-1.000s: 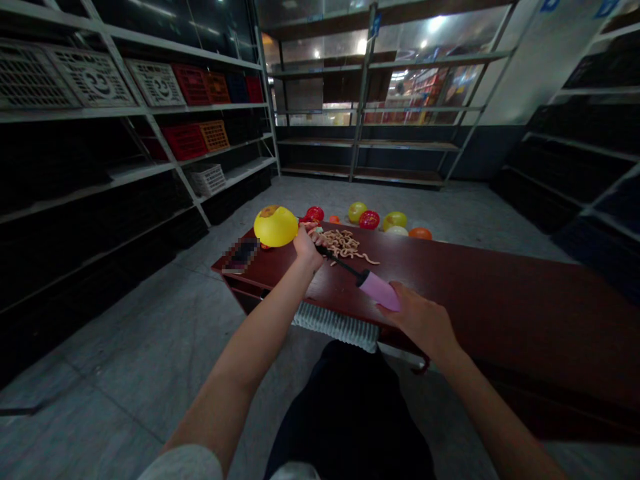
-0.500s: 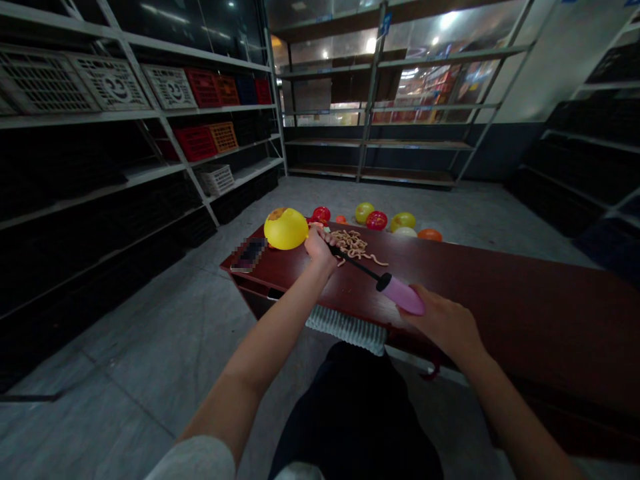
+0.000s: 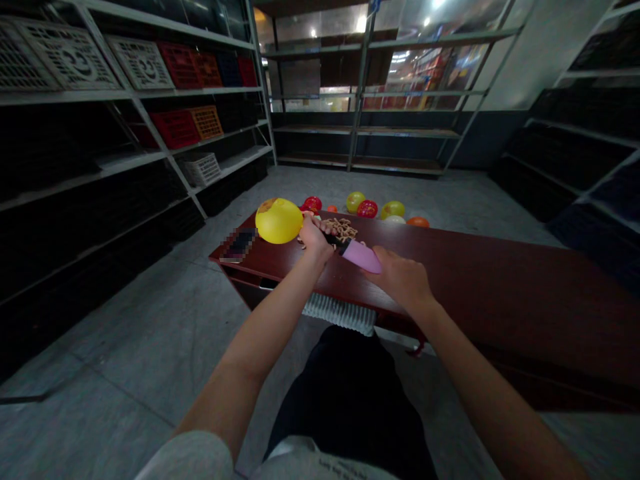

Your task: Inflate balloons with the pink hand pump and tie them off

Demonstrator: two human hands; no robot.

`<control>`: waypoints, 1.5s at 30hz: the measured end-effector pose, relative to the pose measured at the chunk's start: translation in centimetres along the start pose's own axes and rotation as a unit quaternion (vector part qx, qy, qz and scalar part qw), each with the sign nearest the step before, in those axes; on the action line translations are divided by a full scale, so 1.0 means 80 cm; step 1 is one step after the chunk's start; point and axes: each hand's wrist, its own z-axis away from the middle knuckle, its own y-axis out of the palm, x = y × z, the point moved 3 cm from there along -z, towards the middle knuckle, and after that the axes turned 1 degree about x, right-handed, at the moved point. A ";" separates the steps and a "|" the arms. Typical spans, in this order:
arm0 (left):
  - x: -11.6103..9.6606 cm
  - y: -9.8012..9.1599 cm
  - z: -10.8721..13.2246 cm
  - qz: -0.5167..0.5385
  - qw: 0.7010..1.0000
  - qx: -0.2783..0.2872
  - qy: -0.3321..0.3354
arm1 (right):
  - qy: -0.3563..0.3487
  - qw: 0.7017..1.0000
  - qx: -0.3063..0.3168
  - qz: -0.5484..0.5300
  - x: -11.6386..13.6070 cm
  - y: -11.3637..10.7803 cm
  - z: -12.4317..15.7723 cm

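A yellow balloon (image 3: 280, 221), partly inflated and with a brownish printed patch, sits at the fingers of my left hand (image 3: 316, 235). That hand is closed around the black front end of a balloon pump (image 3: 361, 257), and the balloon's neck is hidden by the fingers. My right hand (image 3: 403, 277) wraps the rear of the pump's pink-purple part, which is close to my left hand. Behind the hands, a pile of thin beige uninflated balloons (image 3: 344, 229) lies on the dark red table (image 3: 480, 280).
A phone-like item (image 3: 239, 245), blurred out, lies at the table's left end. Several inflated balloons in red (image 3: 367, 209), green-yellow (image 3: 393, 210) and orange (image 3: 418, 222) are beyond the far edge. A grey ribbed cloth (image 3: 340, 313) hangs at the near edge. Shelves with crates (image 3: 187, 127) stand left.
My right hand has pushed the pump's purple part toward my left hand, so the black rod between them no longer shows. The yellow balloon looks slightly bigger. The view has shifted a little.
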 end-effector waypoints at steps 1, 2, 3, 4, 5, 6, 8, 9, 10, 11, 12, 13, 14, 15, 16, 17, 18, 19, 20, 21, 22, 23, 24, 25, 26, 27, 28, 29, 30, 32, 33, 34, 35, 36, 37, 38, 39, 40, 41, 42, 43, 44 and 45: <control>-0.003 -0.004 -0.006 0.000 1.000 -0.009 0.003 | 0.000 1.000 -0.004 0.002 -0.002 0.006 0.000; -0.007 -0.007 -0.012 0.000 1.000 -0.018 0.005 | -0.001 1.000 -0.007 0.004 -0.005 0.011 0.000; -0.012 -0.011 -0.017 -0.001 1.000 -0.027 0.001 | -0.002 1.000 -0.009 0.008 -0.009 0.016 0.001; -0.018 -0.014 -0.022 -0.003 0.999 -0.036 0.003 | -0.003 1.000 -0.010 0.012 -0.014 0.020 0.002; -0.025 -0.016 -0.026 -0.006 0.999 -0.041 -0.002 | -0.005 1.000 -0.011 0.016 -0.020 0.024 0.004; -0.032 -0.019 -0.029 -0.008 0.999 -0.047 -0.002 | -0.008 1.000 -0.012 0.019 -0.026 0.028 0.006; -0.048 -0.023 -0.036 -0.004 0.999 -0.049 0.010 | -0.013 0.999 -0.018 0.027 -0.040 0.036 0.010; -0.055 -0.024 -0.039 -0.001 0.999 -0.045 0.019 | -0.013 0.999 -0.021 0.031 -0.047 0.040 0.012; -0.060 -0.025 -0.042 0.001 0.999 -0.044 0.025 | -0.013 0.999 -0.022 0.034 -0.053 0.046 0.012; -0.063 -0.026 -0.044 0.003 0.999 -0.044 0.031 | -0.011 0.999 -0.021 0.036 -0.058 0.053 0.011; -0.064 -0.026 -0.047 0.001 0.998 -0.047 0.036 | -0.007 0.999 -0.019 0.036 -0.061 0.061 0.010; -0.063 -0.026 -0.049 -0.002 0.998 -0.052 0.041 | -0.005 0.999 -0.017 0.032 -0.064 0.070 0.008; -0.060 -0.026 -0.050 -0.006 0.997 -0.056 0.049 | -0.001 1.000 -0.019 0.025 -0.065 0.079 0.006; -0.057 -0.025 -0.050 -0.012 0.996 -0.058 0.060 | 0.008 1.000 -0.026 0.016 -0.067 0.088 0.004; -0.052 -0.025 -0.050 -0.017 0.995 -0.061 0.073 | 0.015 0.999 -0.036 0.005 -0.068 0.096 0.002; -0.046 -0.024 -0.050 -0.021 0.994 -0.061 0.086 | 0.025 0.999 -0.045 -0.005 -0.069 0.104 0.000; -0.040 -0.023 -0.049 -0.025 0.993 -0.062 0.097 | 0.037 0.998 -0.055 -0.015 -0.072 0.111 -0.001; -0.033 -0.022 -0.047 -0.028 0.992 -0.066 0.106 | 0.049 0.997 -0.063 -0.022 -0.074 0.117 -0.002; -0.027 -0.020 -0.045 -0.032 0.991 -0.070 0.112 | 0.061 0.995 -0.070 -0.026 -0.078 0.122 -0.002; -0.021 -0.019 -0.043 -0.036 0.990 -0.075 0.116 | 0.072 0.994 -0.076 -0.029 -0.081 0.126 -0.001; -0.014 -0.016 -0.040 -0.041 0.989 -0.075 0.118 | 0.079 0.993 -0.082 -0.031 -0.085 0.129 -0.001; -0.007 -0.012 -0.037 -0.045 0.989 -0.071 0.119 | 0.082 0.992 -0.086 -0.032 -0.087 0.132 -0.001; 0.001 -0.008 -0.034 -0.049 0.989 -0.065 0.120 | 0.082 0.992 -0.091 -0.034 -0.090 0.133 0.000; 0.011 -0.003 -0.031 -0.051 0.990 -0.054 0.119 | 0.082 0.991 -0.097 -0.035 -0.091 0.135 0.000; 0.022 0.002 -0.027 -0.053 0.991 -0.041 0.115 | 0.080 0.991 -0.104 -0.036 -0.092 0.136 -0.001; 0.035 0.006 -0.022 -0.054 0.992 -0.029 0.111 | 0.081 0.990 -0.112 -0.036 -0.093 0.138 -0.001; 0.049 0.009 -0.017 -0.054 0.993 -0.018 0.106 | 0.083 0.989 -0.121 -0.035 -0.094 0.139 -0.001; 0.065 0.012 -0.012 -0.055 0.994 -0.008 0.099 | 0.085 0.987 -0.131 -0.033 -0.094 0.141 -0.001; 0.081 0.013 -0.007 -0.055 0.994 0.001 0.092 | 0.086 0.986 -0.140 -0.031 -0.095 0.143 -0.001; 0.111 0.013 0.001 -0.056 0.996 0.006 0.076 | 0.086 0.983 -0.157 -0.026 -0.097 0.146 -0.001; 0.123 0.012 0.004 -0.056 0.996 0.007 0.066 | 0.085 0.982 -0.164 -0.023 -0.097 0.147 0.000; 0.131 0.011 0.006 -0.054 0.997 0.007 0.055 | 0.083 0.982 -0.169 -0.020 -0.097 0.147 0.000; 0.137 0.010 0.006 -0.052 0.998 0.007 0.046 | 0.082 0.981 -0.173 -0.017 -0.097 0.147 0.000; 0.138 0.009 0.005 -0.051 0.998 0.006 0.037 | 0.079 0.981 -0.175 -0.014 -0.096 0.147 0.000; 0.136 0.008 0.004 -0.050 0.998 0.003 0.030 | 0.074 0.982 -0.175 -0.013 -0.095 0.147 0.000; 0.131 0.007 0.002 -0.051 0.998 0.000 0.027 | 0.066 0.982 -0.174 -0.012 -0.092 0.146 -0.001; 0.123 0.006 -0.001 -0.053 0.998 -0.003 0.026 | 0.059 0.983 -0.174 -0.013 -0.089 0.146 -0.002; 0.114 0.006 -0.004 -0.056 0.998 -0.005 0.025 | 0.051 0.983 -0.175 -0.014 -0.086 0.145 -0.003; 0.104 0.004 -0.007 -0.059 0.998 -0.006 0.022 | 0.043 0.983 -0.176 -0.014 -0.083 0.144 -0.004; 0.094 0.003 -0.011 -0.061 0.998 -0.005 0.017 | 0.036 0.983 -0.178 -0.014 -0.080 0.144 -0.004; 0.083 0.001 -0.014 -0.063 0.998 -0.006 0.013 | 0.030 0.983 -0.179 -0.014 -0.078 0.143 -0.004; 0.072 -0.002 -0.018 -0.064 0.998 -0.010 0.009 | 0.024 0.983 -0.181 -0.013 -0.077 0.143 -0.005; 0.061 -0.004 -0.023 -0.065 0.998 -0.015 0.007 | 0.018 0.983 -0.182 -0.012 -0.076 0.142 -0.004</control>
